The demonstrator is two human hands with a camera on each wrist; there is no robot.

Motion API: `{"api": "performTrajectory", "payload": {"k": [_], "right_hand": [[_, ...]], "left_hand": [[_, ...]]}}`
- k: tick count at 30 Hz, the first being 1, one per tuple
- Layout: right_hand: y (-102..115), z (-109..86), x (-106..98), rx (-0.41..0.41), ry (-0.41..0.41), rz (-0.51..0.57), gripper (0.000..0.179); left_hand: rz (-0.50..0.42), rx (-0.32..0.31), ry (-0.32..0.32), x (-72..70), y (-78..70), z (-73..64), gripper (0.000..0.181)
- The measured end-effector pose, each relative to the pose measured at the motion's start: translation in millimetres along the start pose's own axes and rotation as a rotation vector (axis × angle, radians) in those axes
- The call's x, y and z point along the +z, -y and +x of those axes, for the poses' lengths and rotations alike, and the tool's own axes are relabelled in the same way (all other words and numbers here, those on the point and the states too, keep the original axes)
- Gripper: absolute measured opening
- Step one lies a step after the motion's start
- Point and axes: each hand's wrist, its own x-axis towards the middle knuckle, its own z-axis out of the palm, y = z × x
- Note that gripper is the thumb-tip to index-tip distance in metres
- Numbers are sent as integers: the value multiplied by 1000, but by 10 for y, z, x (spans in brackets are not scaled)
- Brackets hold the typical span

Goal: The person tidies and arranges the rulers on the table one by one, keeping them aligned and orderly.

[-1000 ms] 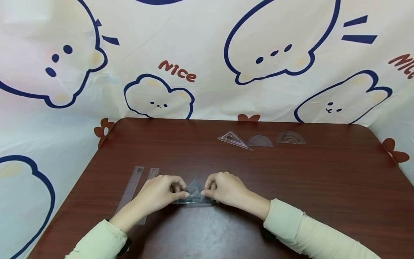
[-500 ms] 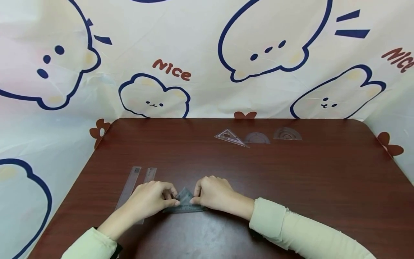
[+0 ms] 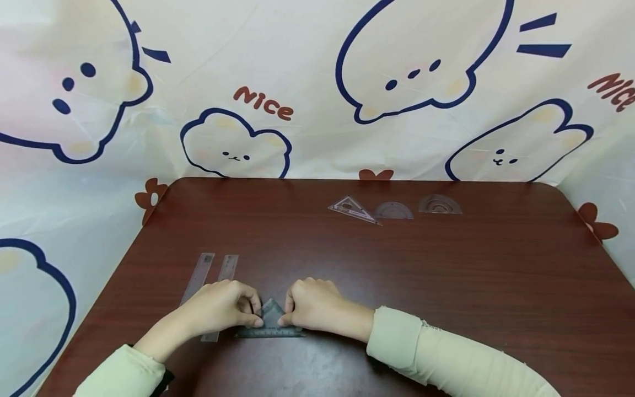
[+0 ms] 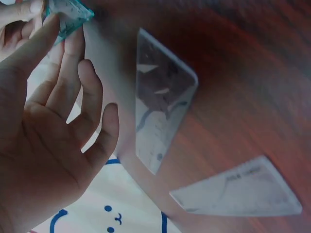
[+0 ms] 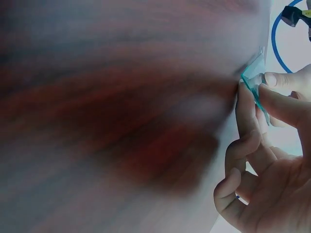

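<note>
Hands [image 3: 319, 306] over brn tbl [image 3: 446, 275], cartoon-print backdrop [image 3: 307, 60] behind.

A little nook with a worktop [image 3: 446, 286], walled in by a picture sheet [image 3: 317, 49]

The brown worktop is closed in at the back and both sides by the picture sheet, printed with blue-lined animals [image 3: 238, 140], brown flowers [image 3: 144, 199] and the word "Nice" [image 3: 263, 103]. School things are seen there: two clear rulers [image 3: 197, 278], two protractors [image 3: 393, 211], a clear triangle [image 3: 357, 211] and a blue-green triangle [image 3: 272, 316]. Whether it is in a home or a school cannot be told.
</note>
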Motion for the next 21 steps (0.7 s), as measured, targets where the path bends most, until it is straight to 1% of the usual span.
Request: {"api": "performTrajectory", "payload": {"k": [3,9,12,16,21], "right_hand": [[31,8,9,-6,0,4,22],[69,2,26,-21,5,22,25],[79,-1,34,-27,15,41,26],[101,-2,51,-32,15,39,26],[132,3,72,-42,10,22,27]], "left_hand": [[-9,-3,9,-24,29,-7,19],[-25,4,23,-28,53,-43,20],[-13,4,17,-29,59,-51,19],[18,-2,-1,-25,75,-65,18],[53,-38,-23,-6,93,-101,19]]}}
